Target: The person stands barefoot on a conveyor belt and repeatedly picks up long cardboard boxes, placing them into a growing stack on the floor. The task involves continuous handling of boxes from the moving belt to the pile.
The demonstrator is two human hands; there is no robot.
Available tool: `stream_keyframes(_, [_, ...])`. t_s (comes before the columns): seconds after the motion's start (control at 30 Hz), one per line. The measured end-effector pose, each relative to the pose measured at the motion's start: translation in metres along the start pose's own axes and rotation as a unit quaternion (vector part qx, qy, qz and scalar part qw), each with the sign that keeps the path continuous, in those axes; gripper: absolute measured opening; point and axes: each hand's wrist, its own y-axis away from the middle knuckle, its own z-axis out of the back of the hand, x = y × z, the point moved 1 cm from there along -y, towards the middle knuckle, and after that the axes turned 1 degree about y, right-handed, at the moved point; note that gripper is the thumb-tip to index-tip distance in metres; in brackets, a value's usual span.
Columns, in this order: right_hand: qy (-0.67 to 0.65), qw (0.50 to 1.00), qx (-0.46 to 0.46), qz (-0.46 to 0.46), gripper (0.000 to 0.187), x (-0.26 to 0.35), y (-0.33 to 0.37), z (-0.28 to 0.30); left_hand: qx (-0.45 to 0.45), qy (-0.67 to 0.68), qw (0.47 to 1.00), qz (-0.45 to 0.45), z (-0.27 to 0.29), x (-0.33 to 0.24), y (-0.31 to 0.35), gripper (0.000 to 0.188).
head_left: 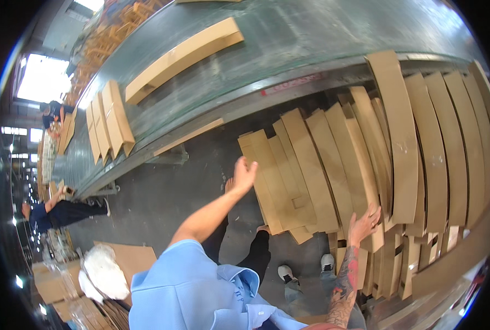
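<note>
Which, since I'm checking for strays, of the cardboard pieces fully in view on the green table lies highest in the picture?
The long cardboard piece at upper left; it lies apart, above and right of the side-by-side cardboard group.

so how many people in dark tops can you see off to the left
2: an upper person bent forward by the far end of the green worktop, and a lower person nearer the picture's left edge. More may be hidden in the blurred background.

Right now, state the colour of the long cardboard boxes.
The long cardboard boxes are light brown, best seen in the head view.
</note>
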Motion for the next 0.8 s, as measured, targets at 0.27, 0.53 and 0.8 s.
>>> stream_keyframes(0.27, [-0.023, 0.999, 0.016, -0.027, 0.076, 0.089, -0.003, 0.023, -0.212, -0.245, 0.870, -0.372, 0.206, -0.151, -0.215, 0.077])
stream_keyframes(0.53, [-0.080, 0.997, 0.000, -0.007, 0.062, 0.352, -0.068, 0.074, -0.109, -0.396, 0.826, -0.386, 0.268, -0.228, -0.444, 0.108])
stream_keyframes(0.8, [-0.210, 0.918, -0.168, 0.292, 0.048, 0.692, -0.296, 0.155, 0.002, -0.408, 0.845, -0.346, 0.342, -0.274, -0.532, 0.104])
